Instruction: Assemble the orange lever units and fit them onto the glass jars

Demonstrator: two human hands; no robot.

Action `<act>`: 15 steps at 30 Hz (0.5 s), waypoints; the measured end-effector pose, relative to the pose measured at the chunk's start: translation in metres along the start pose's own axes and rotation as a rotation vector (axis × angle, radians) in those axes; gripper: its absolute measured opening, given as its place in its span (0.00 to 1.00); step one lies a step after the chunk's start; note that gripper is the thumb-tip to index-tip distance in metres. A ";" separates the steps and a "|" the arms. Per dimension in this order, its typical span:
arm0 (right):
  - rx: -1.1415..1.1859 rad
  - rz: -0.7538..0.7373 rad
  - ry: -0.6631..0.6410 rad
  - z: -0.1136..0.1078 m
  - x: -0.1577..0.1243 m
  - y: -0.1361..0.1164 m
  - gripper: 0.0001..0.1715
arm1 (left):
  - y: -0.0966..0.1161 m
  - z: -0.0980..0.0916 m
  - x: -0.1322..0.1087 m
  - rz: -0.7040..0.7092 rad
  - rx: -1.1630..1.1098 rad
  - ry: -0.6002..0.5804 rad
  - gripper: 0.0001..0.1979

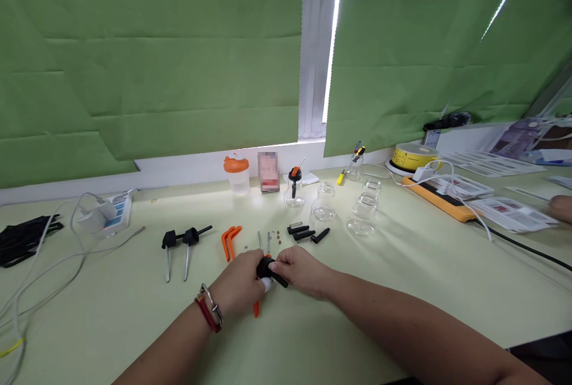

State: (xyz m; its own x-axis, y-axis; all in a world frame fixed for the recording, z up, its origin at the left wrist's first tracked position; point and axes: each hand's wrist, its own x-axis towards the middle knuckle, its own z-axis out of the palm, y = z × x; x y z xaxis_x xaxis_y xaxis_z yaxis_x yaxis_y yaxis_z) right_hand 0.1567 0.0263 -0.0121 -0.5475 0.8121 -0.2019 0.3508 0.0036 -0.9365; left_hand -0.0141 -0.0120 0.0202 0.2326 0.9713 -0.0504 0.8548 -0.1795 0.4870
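A black part [265, 266] sits between the hands: the left hand [241, 273] wraps it, the right hand [297, 266] pinches it with its fingertips. The 2 forearms converge. Just past the left hand lie 2 orange pieces [231, 243]; beyond the right hand, 3 black pieces [320, 235]. Glass jars [323, 203] stand farther right on the worktop [424, 266].

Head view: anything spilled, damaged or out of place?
No spill or clear damage on the table. Oddest: the upright phone-like panel at the back is blocky and pixelated, so unreadable. Small brown pieces lie loose beyond the black cap in the left hand, but look laid out rather than dropped.
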 end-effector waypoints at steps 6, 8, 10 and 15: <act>0.310 0.066 -0.010 -0.004 0.010 0.003 0.25 | -0.004 -0.005 0.005 0.121 -0.218 -0.011 0.10; 0.423 0.087 -0.067 -0.005 0.013 0.003 0.24 | -0.005 -0.004 0.002 0.176 -0.242 -0.062 0.11; 0.457 0.103 -0.094 -0.007 0.017 0.002 0.19 | -0.005 -0.004 0.000 0.198 -0.236 -0.098 0.11; 0.480 0.097 -0.031 -0.009 0.028 -0.005 0.15 | -0.010 -0.013 0.000 0.247 -0.241 -0.122 0.10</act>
State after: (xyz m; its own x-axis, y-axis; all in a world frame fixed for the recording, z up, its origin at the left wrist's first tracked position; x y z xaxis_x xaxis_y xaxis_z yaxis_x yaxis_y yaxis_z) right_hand 0.1460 0.0546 -0.0103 -0.5547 0.7773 -0.2968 0.0155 -0.3470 -0.9377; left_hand -0.0290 -0.0086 0.0263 0.4848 0.8746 -0.0021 0.6355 -0.3506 0.6880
